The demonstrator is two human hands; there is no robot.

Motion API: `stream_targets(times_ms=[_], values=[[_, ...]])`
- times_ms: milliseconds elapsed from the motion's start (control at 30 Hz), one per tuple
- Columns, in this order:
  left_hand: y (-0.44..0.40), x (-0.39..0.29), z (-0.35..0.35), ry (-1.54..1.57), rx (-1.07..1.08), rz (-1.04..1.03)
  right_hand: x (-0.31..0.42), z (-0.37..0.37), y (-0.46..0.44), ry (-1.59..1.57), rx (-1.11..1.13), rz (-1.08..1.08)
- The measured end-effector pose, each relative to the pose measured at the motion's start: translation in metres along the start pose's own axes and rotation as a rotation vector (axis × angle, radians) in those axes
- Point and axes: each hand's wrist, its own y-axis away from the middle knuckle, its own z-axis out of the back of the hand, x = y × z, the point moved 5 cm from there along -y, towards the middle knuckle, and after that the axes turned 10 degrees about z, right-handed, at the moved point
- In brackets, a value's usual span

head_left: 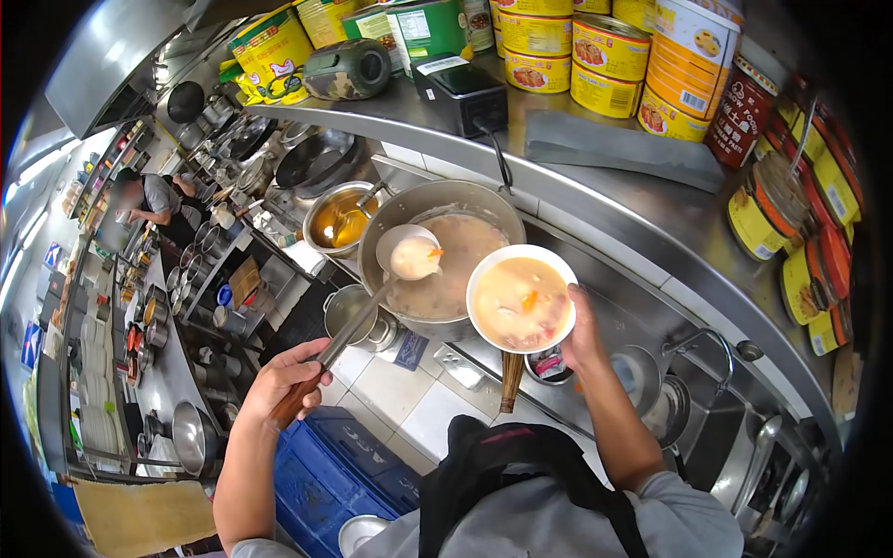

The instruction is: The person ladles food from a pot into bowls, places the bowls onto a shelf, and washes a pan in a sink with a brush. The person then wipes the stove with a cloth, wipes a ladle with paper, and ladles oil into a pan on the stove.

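My left hand (286, 383) is wrapped round the wooden handle of a long ladle (358, 322). Creamy soup with an orange piece lies in the ladle's bowl, which is held over a large steel pot (514, 216). Inside the pot is more thick, pale brownish soup (465, 244). My right hand (584, 332) grips the right rim of a white bowl (476, 316), near the pot's right edge. That bowl is filled with creamy soup holding orange and pinkish pieces. Below it a bundled brush-like tool (511, 381) sticks out, partly hidden.
A steel pot of amber liquid (339, 223) stands left of the large pot. Yellow cans (609, 56) line the shelf above, with a camouflage speaker (349, 68). On the right are a faucet (712, 349) and sink. A blue bin (339, 465) stands below; another person (158, 200) is far left.
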Motion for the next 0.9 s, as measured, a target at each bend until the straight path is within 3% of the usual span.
stream_targets(times_ms=[467, 900], values=[[0.118, -0.023, -0.033, 0.055, 0.083, -0.261, -0.014, -0.039, -0.018, 0.111, -0.015, -0.046], [0.135, 0.007, -0.059, -0.087, 0.029, -0.13, -0.013, -0.069, -0.023, 0.216, -0.054, -0.104]])
